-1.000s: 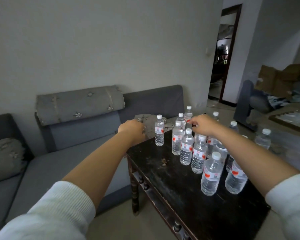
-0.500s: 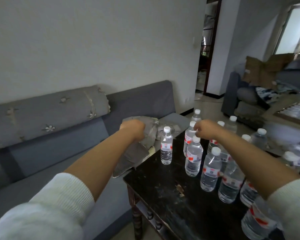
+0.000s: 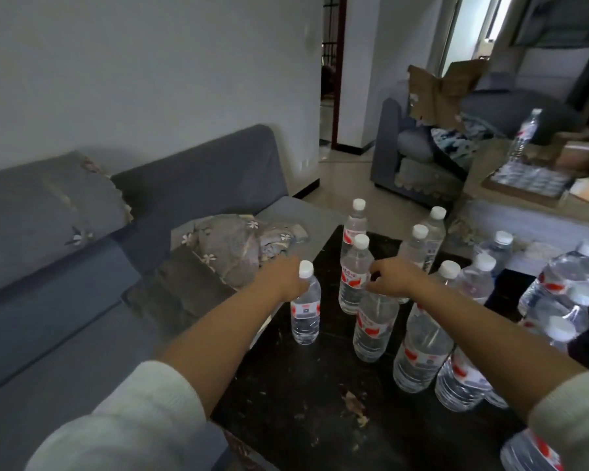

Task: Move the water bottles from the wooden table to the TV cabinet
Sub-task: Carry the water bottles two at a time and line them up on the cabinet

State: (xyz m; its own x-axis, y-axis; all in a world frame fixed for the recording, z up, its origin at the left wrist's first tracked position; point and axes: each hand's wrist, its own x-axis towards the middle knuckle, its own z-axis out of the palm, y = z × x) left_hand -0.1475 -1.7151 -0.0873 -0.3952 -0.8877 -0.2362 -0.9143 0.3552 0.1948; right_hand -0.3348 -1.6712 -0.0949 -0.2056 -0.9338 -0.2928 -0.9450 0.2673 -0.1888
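Observation:
Several clear water bottles with white caps and red labels stand on the dark wooden table (image 3: 303, 402). One bottle (image 3: 305, 314) stands alone at the left; my left hand (image 3: 283, 277) curls round its neck just below the cap. My right hand (image 3: 391, 277) sits over the top of another bottle (image 3: 374, 324), fingers curled round its neck and hiding its cap. A taller bottle (image 3: 354, 277) stands just left of those fingers. More bottles (image 3: 422, 348) crowd under my right forearm and to the right. No TV cabinet is in sight.
A grey sofa (image 3: 82, 300) runs along the table's left side, with a flowered grey cloth (image 3: 238, 246) by the table corner. Beyond are bare floor, a doorway (image 3: 330, 62), an armchair with cardboard (image 3: 436, 86), and a low table with a bottle (image 3: 524, 134).
My left hand has left the cloth on the sofa and come onto the lone bottle. My right hand has dropped lower among the bottles. The view has come closer and swung right.

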